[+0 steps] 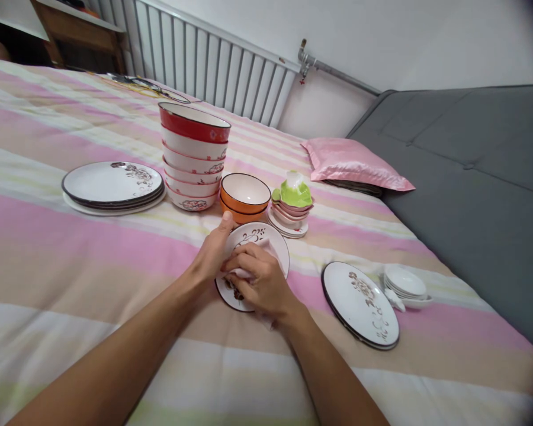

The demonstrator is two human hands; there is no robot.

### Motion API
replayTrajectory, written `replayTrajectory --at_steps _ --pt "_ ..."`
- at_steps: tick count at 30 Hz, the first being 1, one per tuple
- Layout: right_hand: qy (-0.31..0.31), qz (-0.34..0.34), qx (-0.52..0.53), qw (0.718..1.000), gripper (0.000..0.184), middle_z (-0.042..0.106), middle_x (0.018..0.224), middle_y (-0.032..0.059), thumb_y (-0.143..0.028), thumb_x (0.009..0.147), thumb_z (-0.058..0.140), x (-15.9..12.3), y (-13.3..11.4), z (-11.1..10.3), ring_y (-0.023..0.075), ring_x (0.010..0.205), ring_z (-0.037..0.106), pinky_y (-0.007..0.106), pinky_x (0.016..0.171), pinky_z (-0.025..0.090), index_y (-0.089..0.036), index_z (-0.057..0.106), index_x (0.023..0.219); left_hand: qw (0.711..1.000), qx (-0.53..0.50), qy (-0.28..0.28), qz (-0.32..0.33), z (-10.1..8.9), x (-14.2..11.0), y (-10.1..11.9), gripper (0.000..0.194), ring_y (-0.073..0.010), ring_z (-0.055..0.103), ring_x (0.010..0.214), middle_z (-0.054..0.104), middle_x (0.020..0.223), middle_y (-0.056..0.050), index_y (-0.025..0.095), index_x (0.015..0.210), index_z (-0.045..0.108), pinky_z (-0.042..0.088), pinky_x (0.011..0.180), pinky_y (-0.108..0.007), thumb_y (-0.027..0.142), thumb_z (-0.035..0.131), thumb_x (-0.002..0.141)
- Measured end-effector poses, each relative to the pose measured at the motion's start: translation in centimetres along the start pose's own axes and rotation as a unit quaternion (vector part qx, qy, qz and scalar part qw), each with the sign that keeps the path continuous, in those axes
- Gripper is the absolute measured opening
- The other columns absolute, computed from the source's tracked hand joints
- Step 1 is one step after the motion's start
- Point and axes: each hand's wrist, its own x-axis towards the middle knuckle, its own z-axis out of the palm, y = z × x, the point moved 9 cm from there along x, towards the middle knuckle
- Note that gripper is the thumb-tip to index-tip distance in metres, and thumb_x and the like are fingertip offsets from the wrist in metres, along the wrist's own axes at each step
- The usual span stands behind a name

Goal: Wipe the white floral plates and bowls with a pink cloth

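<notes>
A white plate [266, 236] with a dark rim and flower print lies on the striped bedcover in front of me. My left hand [213, 251] grips its left edge, thumb up on the rim. My right hand [260, 284] is closed on a small white cloth [244, 273] and presses it onto the plate's face. Both hands cover the plate's near half.
Behind stand a stack of red-and-white bowls [194, 157], two orange bowls [245, 198], small pink dishes with a green one on top [292, 204], and stacked plates [113, 186] at left. Another plate [359, 305] and small white dishes [406, 287] lie right. A pink pillow [353, 163] and grey sofa [471, 189] sit beyond.
</notes>
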Motion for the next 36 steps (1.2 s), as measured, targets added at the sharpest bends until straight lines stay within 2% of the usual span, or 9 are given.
replayTrajectory --at_steps 3,7,13,19,23,26,30,36 --pt "0.041 -0.006 0.006 0.999 0.014 0.061 0.093 0.0025 -0.015 0.082 0.055 0.0 -0.1 -0.5 0.0125 0.09 0.059 0.025 0.081 0.049 -0.022 0.066 0.089 1.0 -0.014 -0.007 0.01 0.6 -0.3 0.8 0.056 -0.0122 0.045 0.05 0.047 0.055 0.002 0.019 0.067 0.05 0.038 0.046 -0.025 0.071 0.033 0.08" --pt "0.136 0.0 -0.013 0.991 0.016 0.062 0.096 0.0035 -0.016 0.086 0.053 -0.3 0.1 -2.1 0.0126 0.094 0.059 0.026 0.085 0.048 -0.022 0.066 0.094 0.999 -0.019 -0.015 0.031 1.3 -0.8 1.7 0.058 -0.0148 0.052 0.061 0.05 0.06 0.0 0.02 0.066 0.047 0.044 0.058 -0.028 0.075 0.034 0.075" --pt "0.27 0.039 -0.09 0.958 0.017 0.063 0.099 0.005 -0.021 0.088 0.052 -1.3 0.6 -5.1 0.015 0.097 0.059 0.031 0.089 0.047 -0.024 0.065 0.097 0.998 0.032 -0.014 0.045 1.2 -1.2 1.6 0.064 -0.0222 0.058 0.075 0.06 0.068 -0.005 0.019 0.073 0.054 0.046 0.063 -0.032 0.079 0.033 0.072" --pt "0.32 0.094 -0.136 0.933 0.017 0.063 0.097 0.0055 -0.021 0.088 0.05 -2.0 1.7 -6.8 0.0157 0.097 0.058 0.031 0.091 0.045 -0.023 0.065 0.096 0.998 0.03 -0.012 0.046 0.9 -1.0 1.1 0.062 -0.0242 0.061 0.081 0.067 0.081 -0.007 0.018 0.082 0.06 0.048 0.067 -0.033 0.074 0.034 0.077" --pt "0.307 0.143 -0.159 0.927 0.019 0.063 0.097 0.0058 -0.018 0.086 0.048 -2.0 2.8 -7.0 0.0161 0.095 0.058 0.03 0.089 0.045 -0.021 0.064 0.094 0.998 0.005 -0.024 0.055 0.9 -0.7 1.0 0.058 -0.023 0.062 0.083 0.069 0.092 -0.007 0.017 0.091 0.062 0.048 0.074 -0.033 0.068 0.035 0.082" --pt "0.268 0.194 -0.175 0.927 0.02 0.063 0.097 0.0049 -0.016 0.083 0.048 -1.8 4.0 -6.7 0.0171 0.093 0.058 0.029 0.084 0.045 -0.022 0.064 0.093 0.998 0.049 0.005 0.043 0.2 -0.5 0.7 0.06 -0.023 0.062 0.083 0.07 0.093 -0.007 0.017 0.092 0.064 0.047 0.071 -0.032 0.067 0.034 0.083" --pt "0.203 0.253 -0.202 0.924 0.019 0.062 0.095 0.003 -0.016 0.077 0.05 -1.6 5.1 -6.0 0.0177 0.087 0.058 0.029 0.077 0.044 -0.023 0.063 0.089 0.99 0.127 0.054 0.043 -1.0 -0.4 0.7 0.058 -0.021 0.059 0.072 0.068 0.076 -0.004 0.017 0.077 0.062 0.043 0.062 -0.029 0.067 0.034 0.083" --pt "0.115 0.325 -0.262 0.901 0.011 0.062 0.087 0.0023 -0.021 0.073 0.052 -1.9 6.0 -5.3 0.0193 0.078 0.058 0.027 0.063 0.038 -0.024 0.058 0.082 0.987 0.139 0.067 0.045 -1.4 -0.3 0.5 0.053 -0.0171 0.051 0.061 0.058 0.062 -0.001 0.018 0.067 0.054 0.039 0.057 -0.027 0.065 0.035 0.083"
